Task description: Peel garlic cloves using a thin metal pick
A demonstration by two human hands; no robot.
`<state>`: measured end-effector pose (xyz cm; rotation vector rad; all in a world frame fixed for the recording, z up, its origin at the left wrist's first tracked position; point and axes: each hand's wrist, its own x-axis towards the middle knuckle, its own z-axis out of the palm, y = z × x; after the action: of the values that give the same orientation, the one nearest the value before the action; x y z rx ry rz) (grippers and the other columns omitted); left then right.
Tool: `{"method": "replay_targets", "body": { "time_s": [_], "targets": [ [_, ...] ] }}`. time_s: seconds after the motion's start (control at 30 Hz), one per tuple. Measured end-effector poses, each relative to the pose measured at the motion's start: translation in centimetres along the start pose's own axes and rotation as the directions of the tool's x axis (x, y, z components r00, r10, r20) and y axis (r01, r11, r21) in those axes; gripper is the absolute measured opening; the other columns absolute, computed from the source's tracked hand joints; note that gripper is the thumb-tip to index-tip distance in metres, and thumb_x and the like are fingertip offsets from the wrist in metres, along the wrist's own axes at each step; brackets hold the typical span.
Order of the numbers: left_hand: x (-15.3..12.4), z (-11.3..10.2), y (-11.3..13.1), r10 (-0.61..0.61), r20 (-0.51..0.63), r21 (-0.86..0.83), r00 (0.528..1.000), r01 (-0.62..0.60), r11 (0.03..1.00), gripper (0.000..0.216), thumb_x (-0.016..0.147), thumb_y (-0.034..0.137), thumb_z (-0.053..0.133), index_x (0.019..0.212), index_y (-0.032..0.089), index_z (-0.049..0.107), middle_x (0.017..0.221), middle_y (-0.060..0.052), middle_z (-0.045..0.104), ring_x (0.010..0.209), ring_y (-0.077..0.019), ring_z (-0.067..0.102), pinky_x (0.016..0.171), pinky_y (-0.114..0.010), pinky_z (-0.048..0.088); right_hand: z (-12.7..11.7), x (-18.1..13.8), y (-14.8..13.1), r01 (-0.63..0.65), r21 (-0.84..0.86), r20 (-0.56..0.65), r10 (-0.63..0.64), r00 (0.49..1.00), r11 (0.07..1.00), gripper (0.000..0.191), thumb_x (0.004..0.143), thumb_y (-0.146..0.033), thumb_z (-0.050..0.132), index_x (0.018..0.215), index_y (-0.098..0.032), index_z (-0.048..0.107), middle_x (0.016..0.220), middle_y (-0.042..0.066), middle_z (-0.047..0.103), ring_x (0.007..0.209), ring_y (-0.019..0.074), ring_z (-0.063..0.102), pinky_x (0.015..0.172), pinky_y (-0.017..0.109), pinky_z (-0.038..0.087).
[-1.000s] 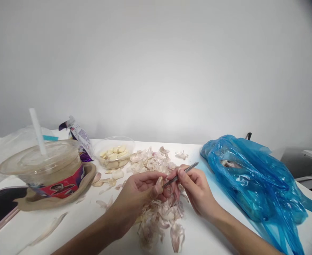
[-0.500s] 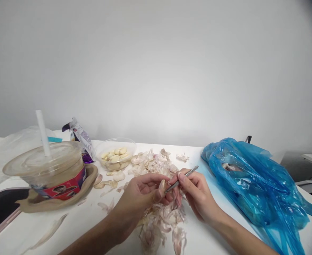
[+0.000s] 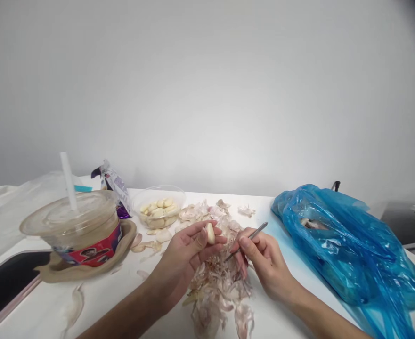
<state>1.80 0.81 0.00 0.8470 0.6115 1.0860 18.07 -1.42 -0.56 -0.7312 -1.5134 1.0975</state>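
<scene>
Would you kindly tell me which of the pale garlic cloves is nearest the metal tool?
It is the single clove held up in the left hand; the other pale cloves sit farther off, grouped in the clear bowl.

The held clove (image 3: 210, 233) is coloured creamy white, the tool (image 3: 246, 242) metallic grey. The skins (image 3: 207, 310) are tinged pale pink over off-white; the bowled cloves (image 3: 159, 209) are toned pale yellow. The bag (image 3: 337, 252) is tinted translucent blue. The label (image 3: 96, 252) is printed red and dark blue, the wrapper (image 3: 116, 188) patterned silvery white and purple. The panel (image 3: 9, 282) is coloured black, edged in pink; the straw (image 3: 69, 181) and tabletop (image 3: 274, 320) are coloured white.
</scene>
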Motion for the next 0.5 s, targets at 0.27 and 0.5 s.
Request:
{"method": "replay_targets", "body": {
  "time_s": [0.27, 0.5],
  "targets": [
    [-0.6, 0.5, -0.4, -0.046, 0.025, 0.078, 0.999, 0.044, 0.996, 0.023, 0.070, 0.025, 0.068, 0.089, 0.013, 0.067, 0.081, -0.007, 0.072, 0.080, -0.0198, 0.066, 0.073, -0.027, 0.052, -0.2, 0.0, -0.3, 0.101, -0.100, -0.130, -0.113, 0.985, 0.990, 0.023, 0.089, -0.029, 0.044, 0.082, -0.015, 0.062, 0.052, -0.003, 0.051, 0.044, 0.0073, 0.047, 0.045, 0.020, 0.038],
    [-0.9, 1.3, -0.6, 0.017, -0.140, 0.283, 0.990, 0.024, 0.959, 0.026, 0.055, 0.017, 0.077, 0.079, 0.013, 0.069, 0.070, -0.006, 0.074, 0.069, -0.0193, 0.067, 0.065, -0.026, 0.051, 0.3, -0.7, -0.7, 0.211, -0.318, -0.147, -0.268, 0.952, 0.924, 0.020, 0.088, -0.024, 0.044, 0.090, -0.018, 0.063, 0.073, 0.004, 0.062, 0.061, 0.0126, 0.056, 0.056, 0.025, 0.045]
  ]
}}
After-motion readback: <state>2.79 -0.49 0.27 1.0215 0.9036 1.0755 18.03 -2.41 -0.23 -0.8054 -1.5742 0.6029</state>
